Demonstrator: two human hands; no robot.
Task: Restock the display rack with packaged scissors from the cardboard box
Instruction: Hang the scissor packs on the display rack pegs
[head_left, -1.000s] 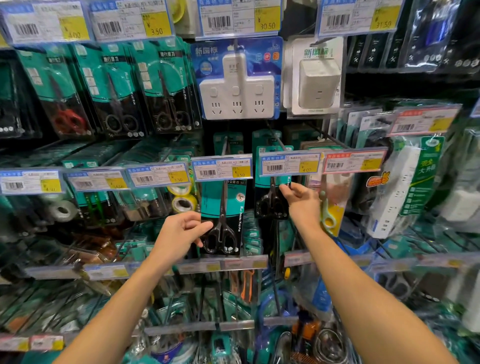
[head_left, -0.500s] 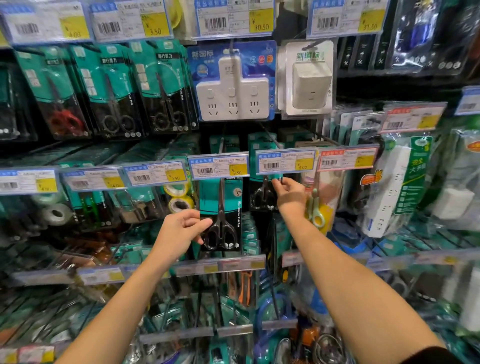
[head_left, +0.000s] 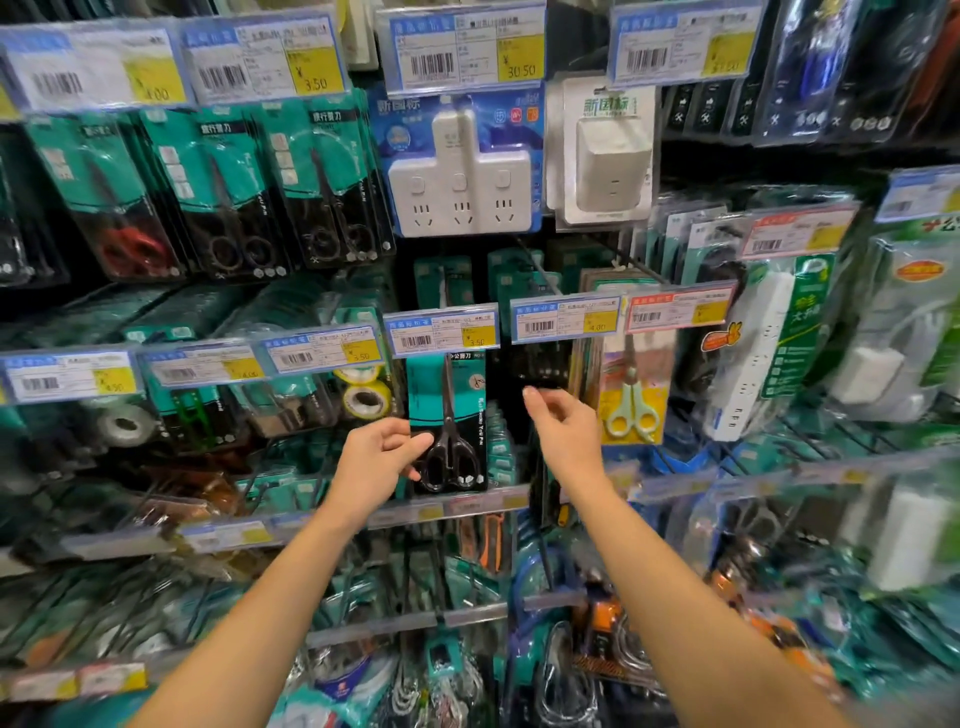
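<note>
- Head view: the left hand (head_left: 382, 460) pinches the lower left edge of a teal-and-black pack of scissors (head_left: 449, 423), thumb on the front and curled fingers (head_left: 402, 441) at the pack's side.
- That pack hangs on the display rack (head_left: 519, 603) under a price tag reading 3.50 (head_left: 441, 332), in front of more packs on the same hook.
- The right hand (head_left: 563, 428) is raised just right of it, below the 4.00 price tag (head_left: 566, 318); its fingers are loosely curled and hold nothing.
- Yellow-handled scissors (head_left: 631, 410) hang just right of that hand.
- White power sockets (head_left: 460, 179) hang above.
</note>
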